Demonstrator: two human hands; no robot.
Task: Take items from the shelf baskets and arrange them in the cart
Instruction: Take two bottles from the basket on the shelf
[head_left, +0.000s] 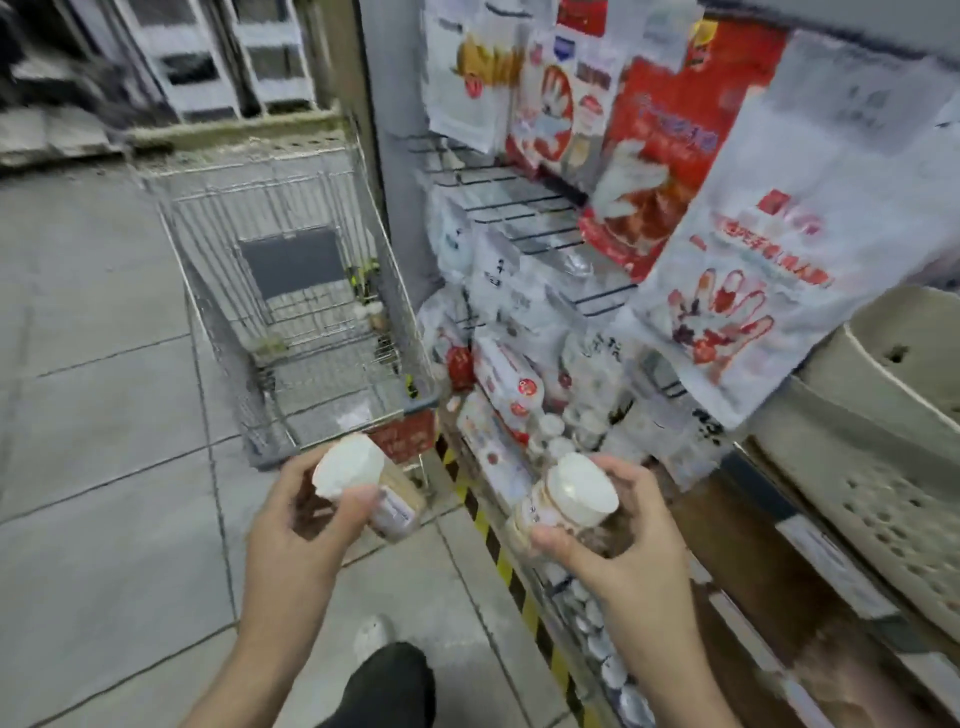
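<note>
My left hand (298, 512) grips a small jar with a white lid (363, 480), held just in front of the near end of the wire shopping cart (218, 306). In my right hand (618, 525) is a second white-lidded jar (563, 501), tilted, above the low shelf edge. More jars of the same kind (550, 434) stand in the low shelf basket beside white and red packets (506, 379). A few small items (366, 291) lie inside the cart along its right side.
Gloves in white and red bags (727, 291) hang from wire racks (519, 208) on the shelf at right. Beige perforated plastic baskets (883, 467) sit at far right. A yellow-black striped strip (493, 545) marks the shelf base. Grey tiled floor (104, 467) lies at left; my foot (384, 675) below.
</note>
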